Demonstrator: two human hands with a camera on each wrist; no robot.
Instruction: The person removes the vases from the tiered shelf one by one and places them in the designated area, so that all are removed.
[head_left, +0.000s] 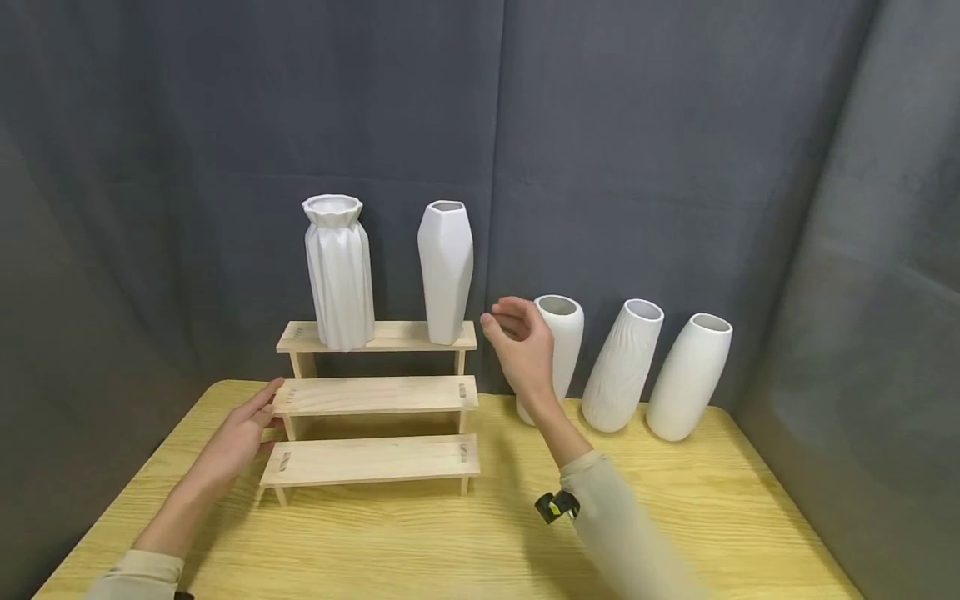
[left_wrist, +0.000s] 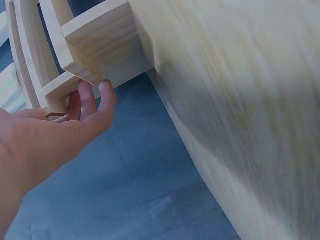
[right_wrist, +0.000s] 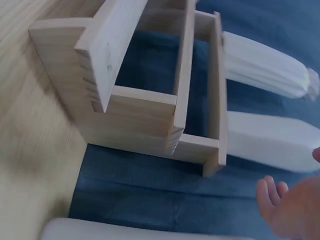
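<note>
A three-tier wooden display stand (head_left: pixel 375 396) is at the left of the table. My left hand (head_left: pixel 236 437) holds its left end at the middle tier; in the left wrist view the fingers (left_wrist: pixel 102 107) bend round the board's end. On the top tier stand a pleated white vase (head_left: pixel 341 279) with a ruffled rim and, to its right, a faceted white vase (head_left: pixel 446 271). My right hand (head_left: pixel 525 346) is raised just right of the stand, fingers loosely bent, holding nothing. It overlaps a smooth white vase (head_left: pixel 567 337) in the head view.
Right of that vase, a white vase with carved relief (head_left: pixel 622 367) and another plain white vase (head_left: pixel 688 379) stand on the yellow wood-grain table (head_left: pixel 675 517). Dark grey cloth (head_left: pixel 637 150) hangs behind and along both sides.
</note>
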